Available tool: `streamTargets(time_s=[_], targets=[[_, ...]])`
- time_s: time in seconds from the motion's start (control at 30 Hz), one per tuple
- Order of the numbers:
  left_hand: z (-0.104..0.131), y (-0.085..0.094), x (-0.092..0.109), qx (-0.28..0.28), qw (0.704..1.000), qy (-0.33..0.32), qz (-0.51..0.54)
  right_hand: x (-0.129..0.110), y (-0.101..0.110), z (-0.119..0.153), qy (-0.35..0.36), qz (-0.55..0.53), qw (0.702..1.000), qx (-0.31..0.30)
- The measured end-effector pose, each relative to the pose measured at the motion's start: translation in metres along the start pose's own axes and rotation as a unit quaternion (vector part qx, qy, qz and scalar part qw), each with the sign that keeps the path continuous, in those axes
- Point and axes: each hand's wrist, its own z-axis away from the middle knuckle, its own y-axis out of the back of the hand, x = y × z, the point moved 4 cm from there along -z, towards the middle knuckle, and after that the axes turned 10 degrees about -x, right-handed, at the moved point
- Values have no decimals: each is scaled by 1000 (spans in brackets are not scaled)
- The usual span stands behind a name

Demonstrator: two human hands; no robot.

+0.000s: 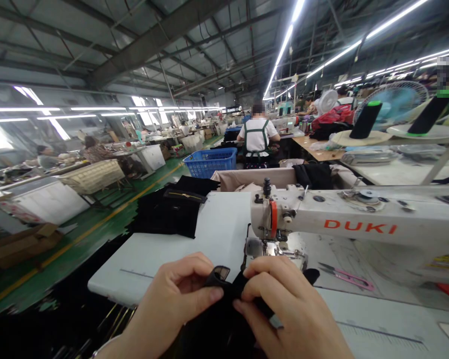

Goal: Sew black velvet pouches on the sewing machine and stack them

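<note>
Both my hands pinch a piece of black fabric (217, 324) in front of the sewing machine (344, 224). My left hand (175, 299) is closed on a folded edge, where a small greyish lining patch shows. My right hand (280, 299) grips the same fabric close beside it, thumb against fingertips. The machine's needle and presser foot area lies just beyond my right hand and is partly hidden by it. More black fabric hangs below my hands toward my lap.
Black pieces with a gold zipper (183, 195) lie on the table's far left part. Pink thread snips (347, 277) rest under the machine arm. Beyond stand a fabric-lined bin (243, 177), a blue basket (211, 162), black thread cones (365, 120) and a seated co-worker (257, 137).
</note>
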Motion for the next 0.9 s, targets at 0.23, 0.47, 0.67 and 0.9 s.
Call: streamTargets(time_s=[0.23, 0.47, 0.67, 0.9], targets=[[-2, -1, 2, -10, 1000, 1, 8, 2, 3, -9, -42, -39, 994, -90], [-2, 1, 4, 1, 1000, -5, -10, 5, 5, -8, -68, -27, 995, -74], [1, 4, 6, 21, 999, -20, -34, 5, 11, -6, -49, 52, 997, -40], [4, 3, 6, 29, 999, 13, -20, -2, 19, -3, 21, 146, 989, 27]])
